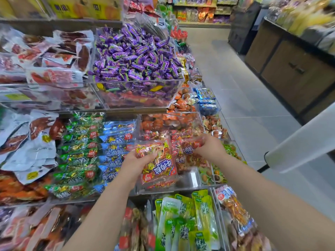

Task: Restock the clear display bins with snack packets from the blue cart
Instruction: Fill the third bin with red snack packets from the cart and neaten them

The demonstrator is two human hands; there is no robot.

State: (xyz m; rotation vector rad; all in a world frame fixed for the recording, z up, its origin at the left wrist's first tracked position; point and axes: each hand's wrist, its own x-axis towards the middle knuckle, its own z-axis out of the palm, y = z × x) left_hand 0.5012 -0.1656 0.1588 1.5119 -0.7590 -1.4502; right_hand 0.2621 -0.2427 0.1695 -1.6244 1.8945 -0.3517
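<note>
In the head view, the left hand (135,161) grips a red snack packet (159,165) at the front of the clear bin (190,180), its long axis running away from the person. The right hand (208,147), deeper in, pinches a second packet (189,148).

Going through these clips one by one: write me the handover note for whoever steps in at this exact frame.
Left hand: grips a red packet, held over the front of the clear bin.
Right hand: fingers curled round a second red packet further back in the same bin.
Done: red packets already lie in the back of the bin.
Left: set both packets down. The bin's front right floor is bare, so there is room for more. The blue cart is out of view, so I cannot tell how much stock remains.
</note>
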